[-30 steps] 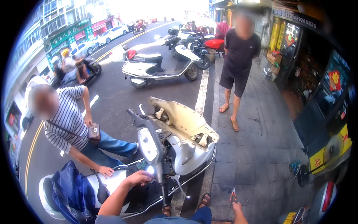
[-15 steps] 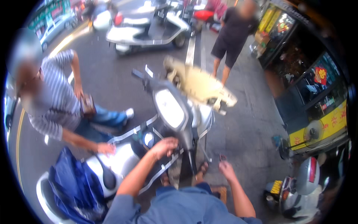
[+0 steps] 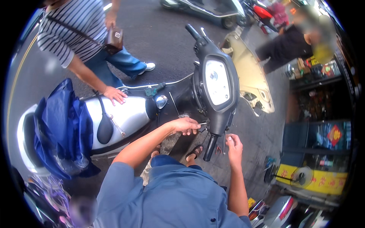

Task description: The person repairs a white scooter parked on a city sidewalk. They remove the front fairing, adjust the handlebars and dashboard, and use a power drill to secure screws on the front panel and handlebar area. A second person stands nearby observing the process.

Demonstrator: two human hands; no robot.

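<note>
A scooter stands in front of me, its dark handlebar cover holding a large white headlight (image 3: 218, 81). My left hand (image 3: 186, 125) is closed at the near side of this cover, with a thin metal piece (image 3: 203, 123) at its fingertips. Right of the black handlebar grip (image 3: 210, 149), my right hand (image 3: 234, 146) is raised with thumb and fingers pinched together; whether something small is between them, I cannot make out. Below the handlebar, red-handled pliers (image 3: 218, 149) and a thin metal tool (image 3: 224, 144) appear near the ground.
A person in a striped shirt (image 3: 78, 30) rests a hand (image 3: 115, 95) on the silver seat (image 3: 127, 112), where a black mirror (image 3: 104, 131) lies. Blue sheeting (image 3: 70, 129) covers the rear. A cream body panel (image 3: 249, 64) sits beyond the headlight; a fan (image 3: 302, 176) stands at right.
My view has shifted closer to the scooter, which now looks larger. My right hand has come nearer the handlebar grip, and my left hand is now against the handlebar cover.
</note>
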